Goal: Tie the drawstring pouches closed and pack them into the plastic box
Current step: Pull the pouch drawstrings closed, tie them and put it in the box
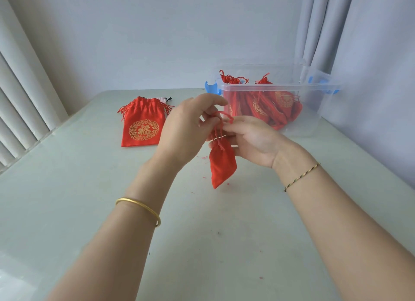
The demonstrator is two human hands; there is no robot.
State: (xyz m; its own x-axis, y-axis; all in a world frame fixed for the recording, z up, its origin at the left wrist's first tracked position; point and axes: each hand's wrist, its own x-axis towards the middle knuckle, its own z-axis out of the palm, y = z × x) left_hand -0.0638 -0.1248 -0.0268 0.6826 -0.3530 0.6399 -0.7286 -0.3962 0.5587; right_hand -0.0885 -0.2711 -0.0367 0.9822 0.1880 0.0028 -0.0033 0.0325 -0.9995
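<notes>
One small red cloth pouch (222,165) hangs in the air between the two hands, just above the pale table (202,233). Its neck is bunched up tight. Its thin red string (221,117) loops up from the neck. The left hand (186,129) has its fingers curled and pinches the string near the top. The right hand (253,141) pinches the string from the other side with its fingertips. Its other fingers lie loosely bent behind the neck of the pouch. It looks like the knot is being tied right now. The fingers hide the knot, so it cannot be told if it is tight yet.

Next, the string likely needs a firm pull both ways. Then the pouch has to go into the clear plastic box with blue clips (318,111), which stands just behind the hands, to the right. Many red pouches with gold print (265,107) fill much of it, so the new one will need a free spot on top. One more flat red pouch with a round gold pattern (142,125) lies on the table to the left, well apart from the box. It seems to wait its turn.
</notes>
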